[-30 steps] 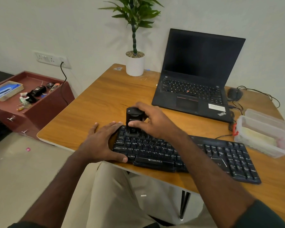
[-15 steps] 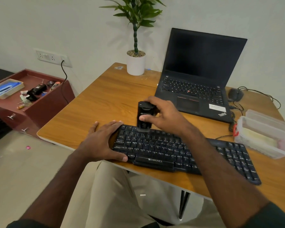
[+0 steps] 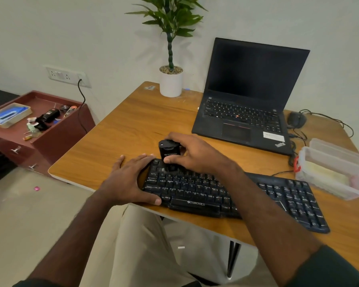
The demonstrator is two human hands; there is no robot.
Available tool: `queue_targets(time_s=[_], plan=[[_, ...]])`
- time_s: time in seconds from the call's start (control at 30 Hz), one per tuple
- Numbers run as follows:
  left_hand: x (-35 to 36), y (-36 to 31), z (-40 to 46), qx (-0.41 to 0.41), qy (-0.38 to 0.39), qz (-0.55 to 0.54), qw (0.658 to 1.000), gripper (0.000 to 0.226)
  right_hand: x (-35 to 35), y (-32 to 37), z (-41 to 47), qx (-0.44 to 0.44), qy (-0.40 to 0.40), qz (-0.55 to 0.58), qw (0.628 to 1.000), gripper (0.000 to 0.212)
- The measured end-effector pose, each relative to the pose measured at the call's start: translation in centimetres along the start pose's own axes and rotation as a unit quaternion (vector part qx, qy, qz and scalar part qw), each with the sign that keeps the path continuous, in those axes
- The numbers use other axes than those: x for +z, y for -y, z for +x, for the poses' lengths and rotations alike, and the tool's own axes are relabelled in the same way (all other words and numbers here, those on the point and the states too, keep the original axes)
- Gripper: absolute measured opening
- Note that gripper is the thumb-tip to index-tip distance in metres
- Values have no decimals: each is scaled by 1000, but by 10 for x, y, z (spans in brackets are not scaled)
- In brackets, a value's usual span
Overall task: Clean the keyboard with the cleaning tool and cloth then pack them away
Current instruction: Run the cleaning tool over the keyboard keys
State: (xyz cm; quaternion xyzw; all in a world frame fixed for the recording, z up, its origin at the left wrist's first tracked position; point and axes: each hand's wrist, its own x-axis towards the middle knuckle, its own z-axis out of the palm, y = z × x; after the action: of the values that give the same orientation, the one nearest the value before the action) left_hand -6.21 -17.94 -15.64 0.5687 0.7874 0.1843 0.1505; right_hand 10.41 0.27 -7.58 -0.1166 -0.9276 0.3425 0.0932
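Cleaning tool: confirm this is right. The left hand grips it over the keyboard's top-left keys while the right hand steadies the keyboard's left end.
The hands are swapped. In the head view, the right hand grips the cleaning tool over the keyboard's top-left keys, while the left hand steadies the keyboard's left end.

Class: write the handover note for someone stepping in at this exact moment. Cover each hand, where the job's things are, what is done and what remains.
Left hand: flat, steadying the keyboard at its left end.
Right hand: grips the black cleaning tool, set on the top-left keys.
Cloth: cannot identify; a clear plastic box sits on the desk at right.
Done: cannot tell how much has been brushed.
Left: remaining keys, cloth wipe, packing away.
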Motion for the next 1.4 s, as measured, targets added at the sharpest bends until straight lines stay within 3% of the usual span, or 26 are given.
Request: queue_targets(time_s=[0.3, 0.5, 0.8, 1.0, 1.17, 1.4], plan=[[0, 1, 0, -4, 8, -8, 1000, 138, -47, -42, -57, 63, -15, 15, 998, 35], [0, -1, 0, -8, 10, -13, 1000, 139, -39, -36, -56, 39, -95, 48, 994, 33], [0, 0, 1, -9, 15, -13, 1000, 138, -55, -49, -75, 53, 4, -20, 998, 33], [0, -1, 0, -10, 13, -8, 1000, 139, -60, -53, -76, 54, -85, 32, 994, 32], [-2, -3, 0, -11, 13, -10, 1000, 140, -34, -46, -70, 38, -55, 43, 997, 33], [0, -2, 0, -12, 11, -8, 1000, 141, -76, -63, -92, 86, -20, -37, 995, 31]])
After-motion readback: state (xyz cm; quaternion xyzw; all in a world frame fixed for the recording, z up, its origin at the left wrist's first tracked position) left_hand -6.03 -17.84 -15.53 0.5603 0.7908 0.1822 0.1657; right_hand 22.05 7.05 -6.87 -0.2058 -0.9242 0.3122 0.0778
